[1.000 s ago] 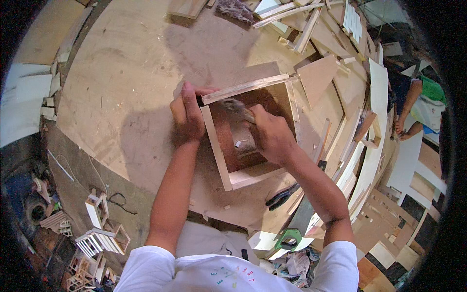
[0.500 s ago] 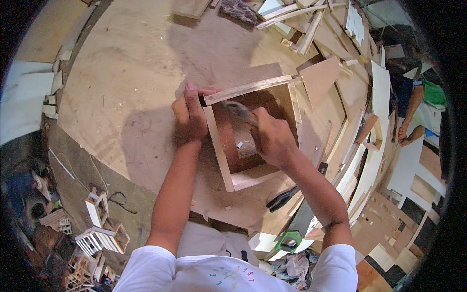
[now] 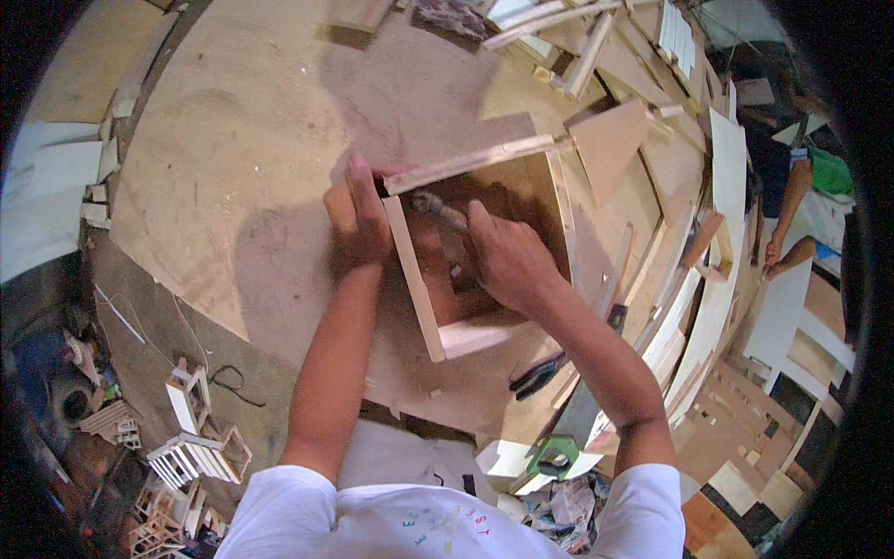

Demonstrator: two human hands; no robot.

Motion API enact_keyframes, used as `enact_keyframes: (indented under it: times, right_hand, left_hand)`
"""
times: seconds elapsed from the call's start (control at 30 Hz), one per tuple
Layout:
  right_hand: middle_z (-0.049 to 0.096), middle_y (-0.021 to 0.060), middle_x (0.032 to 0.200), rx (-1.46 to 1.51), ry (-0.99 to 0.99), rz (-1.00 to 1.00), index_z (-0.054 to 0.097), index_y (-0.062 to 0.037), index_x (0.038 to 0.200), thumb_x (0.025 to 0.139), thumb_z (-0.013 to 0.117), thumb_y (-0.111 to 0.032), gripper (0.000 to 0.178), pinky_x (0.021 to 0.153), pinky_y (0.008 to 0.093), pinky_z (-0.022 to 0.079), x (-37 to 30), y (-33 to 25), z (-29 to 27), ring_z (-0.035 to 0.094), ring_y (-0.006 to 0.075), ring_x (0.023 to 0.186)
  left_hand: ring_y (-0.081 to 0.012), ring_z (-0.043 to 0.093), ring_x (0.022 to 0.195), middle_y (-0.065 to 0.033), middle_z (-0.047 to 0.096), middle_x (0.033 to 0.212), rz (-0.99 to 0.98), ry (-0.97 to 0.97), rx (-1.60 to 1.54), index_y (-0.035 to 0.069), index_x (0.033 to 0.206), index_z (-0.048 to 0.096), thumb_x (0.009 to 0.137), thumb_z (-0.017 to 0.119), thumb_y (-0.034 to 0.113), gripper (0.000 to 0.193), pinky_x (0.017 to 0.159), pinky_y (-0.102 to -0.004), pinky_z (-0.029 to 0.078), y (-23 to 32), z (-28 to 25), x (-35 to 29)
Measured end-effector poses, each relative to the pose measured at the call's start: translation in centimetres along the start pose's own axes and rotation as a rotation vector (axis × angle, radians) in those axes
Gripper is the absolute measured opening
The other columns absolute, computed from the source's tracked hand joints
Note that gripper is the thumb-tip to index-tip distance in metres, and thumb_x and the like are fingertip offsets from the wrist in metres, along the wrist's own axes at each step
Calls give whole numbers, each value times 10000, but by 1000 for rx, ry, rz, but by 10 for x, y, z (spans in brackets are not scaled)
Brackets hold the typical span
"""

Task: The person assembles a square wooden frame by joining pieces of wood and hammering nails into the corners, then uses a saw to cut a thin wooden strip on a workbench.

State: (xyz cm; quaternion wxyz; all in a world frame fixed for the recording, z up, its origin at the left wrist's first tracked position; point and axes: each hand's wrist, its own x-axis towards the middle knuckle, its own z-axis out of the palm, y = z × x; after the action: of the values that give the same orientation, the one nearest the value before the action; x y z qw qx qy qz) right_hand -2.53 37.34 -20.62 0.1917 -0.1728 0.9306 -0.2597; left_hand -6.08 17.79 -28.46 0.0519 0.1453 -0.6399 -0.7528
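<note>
A square, open-topped wooden box of pale strips and thin brown panels sits on the worktable in front of me. My left hand grips it at the far left corner from outside, with some fingers hidden behind the far wall. In my right hand is a hammer, held by its handle. Its grey metal head reaches inside the box, near that same corner. Below the hammer, a small white scrap shows inside the box.
A triangular board and loose wood strips lie to the right. Nearer me are black-handled pliers and a green-handled handsaw. Small slatted wooden frames stand at lower left. Another person's hands show at far right.
The hammer head has moved left, closer to the box's corner, along with my right hand. The box and my left hand have shifted slightly left in view.
</note>
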Motion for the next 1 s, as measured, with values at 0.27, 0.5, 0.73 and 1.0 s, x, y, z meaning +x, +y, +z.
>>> enact_keyframes:
  times: [0.27,0.5,0.73,1.0]
  right_hand:
    - [628,284,793,44,-29,75,409,-19,1030,924,545,-57,176,648,577,489,1,3,11,626,516,793]
    - [654,256,806,46,63,29,411,-39,1026,974,465,-102,98,622,584,533,3,-3,13,663,498,751]
    - [628,291,820,188,360,-17,407,-12,1022,947,552,-83,178,663,587,477,-17,-15,-6,625,523,792]
    - [669,261,819,51,159,89,419,-17,1052,972,477,-127,147,613,588,535,-5,-22,8,664,500,728]
  left_hand:
    - [-226,707,799,-190,761,866,7,-5,92,-87,841,726,1096,325,442,711,783,-349,553,14,2,-1]
    - [-233,706,802,-201,759,868,-7,20,32,-99,850,724,1094,332,438,709,797,-349,550,4,3,3]
    - [-228,699,806,-207,757,873,36,13,99,-95,838,718,1097,355,418,680,810,-354,546,10,-1,0]
    - [-227,697,820,-200,757,887,68,16,131,-96,847,718,1104,345,389,664,810,-351,540,3,-6,4]
